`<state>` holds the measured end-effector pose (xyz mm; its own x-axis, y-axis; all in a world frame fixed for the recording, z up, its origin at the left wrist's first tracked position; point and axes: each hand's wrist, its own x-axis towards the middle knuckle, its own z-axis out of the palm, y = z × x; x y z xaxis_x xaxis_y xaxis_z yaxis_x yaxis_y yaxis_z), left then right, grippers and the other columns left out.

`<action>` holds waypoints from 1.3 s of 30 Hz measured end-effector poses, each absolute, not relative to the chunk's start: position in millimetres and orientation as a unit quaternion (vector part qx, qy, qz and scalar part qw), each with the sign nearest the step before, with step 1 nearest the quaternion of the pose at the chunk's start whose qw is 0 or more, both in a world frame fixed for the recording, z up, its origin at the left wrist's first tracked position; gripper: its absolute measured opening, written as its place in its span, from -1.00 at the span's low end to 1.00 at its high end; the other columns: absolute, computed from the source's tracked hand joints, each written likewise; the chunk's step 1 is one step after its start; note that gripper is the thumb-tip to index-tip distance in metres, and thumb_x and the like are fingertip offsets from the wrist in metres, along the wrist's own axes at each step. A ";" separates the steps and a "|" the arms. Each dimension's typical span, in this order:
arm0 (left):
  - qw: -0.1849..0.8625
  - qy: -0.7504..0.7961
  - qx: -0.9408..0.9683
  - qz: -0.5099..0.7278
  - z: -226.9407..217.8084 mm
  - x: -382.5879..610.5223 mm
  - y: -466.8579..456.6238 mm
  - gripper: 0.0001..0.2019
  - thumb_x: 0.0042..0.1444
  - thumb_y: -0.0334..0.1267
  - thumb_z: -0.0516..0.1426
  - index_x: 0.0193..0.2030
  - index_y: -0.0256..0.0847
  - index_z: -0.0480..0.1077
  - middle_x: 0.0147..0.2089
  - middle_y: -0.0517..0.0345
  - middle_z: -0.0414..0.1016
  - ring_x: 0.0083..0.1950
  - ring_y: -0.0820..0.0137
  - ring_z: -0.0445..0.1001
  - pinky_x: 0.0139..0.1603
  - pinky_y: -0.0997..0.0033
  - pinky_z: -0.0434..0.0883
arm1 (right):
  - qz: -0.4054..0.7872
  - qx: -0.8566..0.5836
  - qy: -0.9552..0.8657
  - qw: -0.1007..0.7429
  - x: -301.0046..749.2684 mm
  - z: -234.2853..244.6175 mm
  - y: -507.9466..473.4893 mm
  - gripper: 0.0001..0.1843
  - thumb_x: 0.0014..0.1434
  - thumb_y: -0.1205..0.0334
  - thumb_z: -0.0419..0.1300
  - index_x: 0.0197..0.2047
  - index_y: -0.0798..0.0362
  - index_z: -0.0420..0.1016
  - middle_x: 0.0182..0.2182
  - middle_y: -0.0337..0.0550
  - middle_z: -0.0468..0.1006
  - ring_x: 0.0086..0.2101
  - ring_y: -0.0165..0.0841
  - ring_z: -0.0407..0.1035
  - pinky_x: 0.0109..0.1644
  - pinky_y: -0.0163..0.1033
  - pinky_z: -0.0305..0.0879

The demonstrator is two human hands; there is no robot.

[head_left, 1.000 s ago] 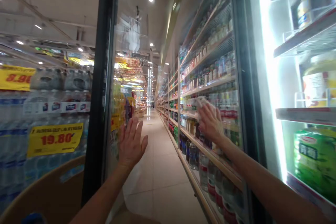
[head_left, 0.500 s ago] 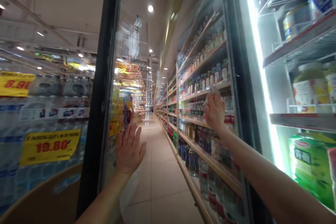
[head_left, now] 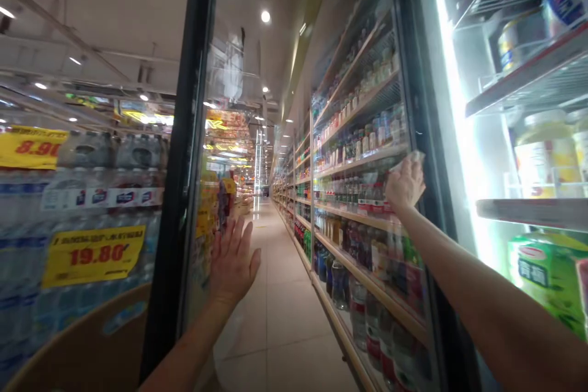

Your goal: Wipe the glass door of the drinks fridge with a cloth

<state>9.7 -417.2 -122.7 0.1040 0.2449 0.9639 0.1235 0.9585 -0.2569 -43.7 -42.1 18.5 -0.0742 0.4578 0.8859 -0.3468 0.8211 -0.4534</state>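
Observation:
A tall glass door (head_left: 289, 294) with a black frame (head_left: 177, 171) stands swung open in front of me; shelves and an aisle show through or in its pane. My left hand (head_left: 233, 266) rests flat against the lower left of the glass, fingers spread, holding nothing. My right hand (head_left: 405, 185) presses a thin whitish cloth (head_left: 417, 158) to the glass, close beside the right part of the frame. Most of the cloth is hidden by the palm and fingers, and its edge shows past the fingertips.
At right, a lit refrigerator (head_left: 463, 196) holds bottles (head_left: 546, 159) and a green pack (head_left: 542, 282) on its shelves. To the left stand packs of bottled water (head_left: 101, 196) with a yellow price sign (head_left: 94, 255). A brown bin-like container (head_left: 87, 349) with a handle hole sits low left.
My right hand has slid right across the glass with the cloth, from the pane's inner area to beside the frame. My left hand stays flat on the pane. The view has shifted slightly.

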 end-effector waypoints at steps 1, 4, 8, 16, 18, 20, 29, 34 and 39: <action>0.730 -0.668 -0.138 0.042 -122.5 10.9 -416.5 -0.33 0.15 -0.27 0.05 0.37 -0.21 -0.13 0.33 -0.13 0.10 0.40 0.20 -0.08 0.34 0.03 -0.05 | 0.316 -0.058 -0.664 0.675 -43.5 27.1 -37.0 -0.35 0.22 0.18 -0.22 0.28 0.40 0.07 0.26 0.45 0.02 0.25 0.14 -0.09 0.16 0.36 -0.11; 0.730 -0.668 -0.138 0.041 -121.7 13.7 -415.5 -0.35 0.15 -0.27 0.05 0.36 -0.23 -0.08 0.32 -0.14 0.13 0.40 0.20 -0.08 0.34 0.04 -0.05 | 0.286 -0.003 -0.682 0.673 -39.8 43.5 -69.6 -0.39 0.22 0.19 -0.17 0.28 0.25 0.11 0.28 0.24 0.05 0.27 0.04 -0.11 0.22 0.31 -0.15; 0.728 -0.670 -0.139 0.047 -121.8 14.0 -417.4 -0.36 0.16 -0.26 0.04 0.36 -0.23 -0.08 0.32 -0.14 0.13 0.40 0.20 -0.08 0.34 0.05 -0.05 | 0.063 0.249 -0.709 0.656 -30.6 35.8 -157.1 -0.46 0.19 0.24 -0.02 0.25 -0.10 0.18 0.28 -0.18 0.14 0.29 -0.21 -0.09 0.32 0.13 -0.16; 0.719 -0.680 -0.128 0.061 -124.1 15.1 -420.5 -0.40 0.16 -0.28 0.00 0.34 -0.32 -0.04 0.31 -0.16 0.14 0.40 0.18 -0.07 0.35 0.08 -0.07 | 0.165 0.083 -0.706 0.684 -25.6 59.4 -122.6 -0.45 0.26 0.21 -0.17 0.28 0.17 0.12 0.30 0.13 0.05 0.28 -0.05 -0.11 0.25 0.23 -0.10; 0.724 -0.674 -0.130 0.065 -125.0 15.6 -418.2 -0.41 0.16 -0.29 0.00 0.33 -0.35 -0.01 0.30 -0.19 0.16 0.40 0.18 -0.08 0.35 0.08 -0.08 | 0.175 0.074 -0.704 0.684 -25.0 65.8 -134.1 -0.44 0.26 0.20 -0.18 0.29 0.19 0.10 0.30 0.16 0.04 0.28 0.00 -0.12 0.23 0.26 -0.09; 0.724 -0.675 -0.124 0.068 -125.7 16.4 -415.9 -0.43 0.16 -0.29 -0.01 0.31 -0.35 0.02 0.29 -0.19 0.18 0.40 0.17 -0.06 0.34 0.08 -0.06 | 0.089 0.178 -0.719 0.666 -22.2 60.7 -168.4 -0.47 0.25 0.21 -0.12 0.28 0.05 0.12 0.29 -0.01 0.09 0.28 -0.09 -0.11 0.27 0.21 -0.11; 0.685 -0.699 -0.186 0.081 -86.5 57.4 -464.1 -0.54 0.19 -0.29 -0.03 0.25 -0.18 0.11 0.23 -0.06 0.28 0.26 0.24 0.22 0.22 0.15 0.18 | 0.023 0.281 -0.733 0.620 -5.3 77.2 -258.8 -0.46 0.25 0.21 -0.10 0.30 -0.04 0.05 0.34 -0.16 -0.03 0.31 -0.17 -0.22 0.32 0.22 -0.27; 0.718 -0.684 -0.123 0.039 -81.1 73.2 -499.2 -0.56 0.21 -0.27 -0.05 0.24 -0.22 0.10 0.25 -0.15 0.21 0.31 0.18 0.14 0.25 0.04 0.16 | -0.074 0.431 -0.702 0.562 7.7 -14.7 -278.4 -0.45 0.24 0.23 -0.10 0.30 -0.05 0.06 0.34 -0.20 -0.02 0.33 -0.21 -0.29 0.34 0.17 -0.39; 0.698 -0.703 -0.136 0.024 -103.9 69.7 -507.3 -0.55 0.23 -0.30 -0.08 0.27 -0.19 0.03 0.28 -0.13 0.17 0.36 0.19 0.05 0.26 0.01 0.16 | -0.183 0.604 -0.616 0.471 9.8 -100.8 -293.9 -0.52 0.24 0.17 -0.07 0.22 -0.07 0.22 0.30 -0.29 0.10 0.30 -0.33 -0.14 0.37 0.00 -0.42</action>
<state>69.7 -507.3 -103.9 0.0114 0.2245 0.9744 0.1564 0.9621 -0.2235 9.8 -293.9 -100.8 0.1741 -0.9166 0.3598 -0.5720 0.2032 0.7947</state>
